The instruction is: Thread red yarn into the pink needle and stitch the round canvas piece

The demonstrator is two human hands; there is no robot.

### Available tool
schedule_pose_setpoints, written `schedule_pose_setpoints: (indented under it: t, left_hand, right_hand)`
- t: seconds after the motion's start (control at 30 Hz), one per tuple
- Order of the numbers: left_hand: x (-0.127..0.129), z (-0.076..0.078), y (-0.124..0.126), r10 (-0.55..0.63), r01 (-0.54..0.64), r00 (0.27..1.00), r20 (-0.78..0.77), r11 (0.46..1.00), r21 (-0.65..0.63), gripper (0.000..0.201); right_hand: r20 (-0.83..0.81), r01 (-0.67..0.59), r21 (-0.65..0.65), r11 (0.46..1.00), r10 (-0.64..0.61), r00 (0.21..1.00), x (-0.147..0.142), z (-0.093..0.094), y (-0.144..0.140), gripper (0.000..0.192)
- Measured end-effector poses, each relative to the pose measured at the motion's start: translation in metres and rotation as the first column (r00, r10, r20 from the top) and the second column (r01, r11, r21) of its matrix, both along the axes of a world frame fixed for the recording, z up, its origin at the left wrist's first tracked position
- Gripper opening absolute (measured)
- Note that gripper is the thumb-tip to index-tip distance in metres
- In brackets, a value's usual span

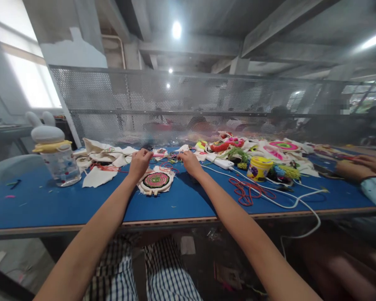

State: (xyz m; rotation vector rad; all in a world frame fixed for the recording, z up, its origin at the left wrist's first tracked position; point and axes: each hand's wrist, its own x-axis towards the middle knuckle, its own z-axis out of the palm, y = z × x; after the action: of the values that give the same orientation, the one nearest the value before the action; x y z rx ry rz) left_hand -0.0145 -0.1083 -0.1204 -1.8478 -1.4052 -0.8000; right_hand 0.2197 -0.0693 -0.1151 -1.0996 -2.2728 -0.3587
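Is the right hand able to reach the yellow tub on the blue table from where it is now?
Probably yes. The right hand is left of the yellow tub, with only a white cable lying flat between them; nothing upright blocks the way.

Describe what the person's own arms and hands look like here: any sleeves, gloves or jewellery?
Both forearms are bare right up to the bottom edge of the picture, with no sleeves in view. The left hand and the right hand wear no gloves, and no watch, bracelet or ring shows. Below the arms, blue-and-white checked cloth covers the lap.
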Motion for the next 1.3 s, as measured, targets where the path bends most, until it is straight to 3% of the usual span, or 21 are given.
schedule_pose_setpoints:
  t: [1.0, 1.3]
  left_hand:
    - [0.002, -0.004, 0.004, -0.04, 0.037, 0.997, -0.064, 0.998, -0.047, 0.017]
    - [0.016, -0.005, 0.003, -0.142, 0.128, 0.975, -0.172, 0.988, -0.09, 0.018]
  right_hand:
    - [0.038, -0.017, -0.031, 0.999, 0.019, 0.999, 0.002, -0.001, 0.004, 0.032]
    - [-0.027, -0.104, -0.083, 0.991, 0.102, 0.994, -0.009, -0.003, 0.0, 0.025]
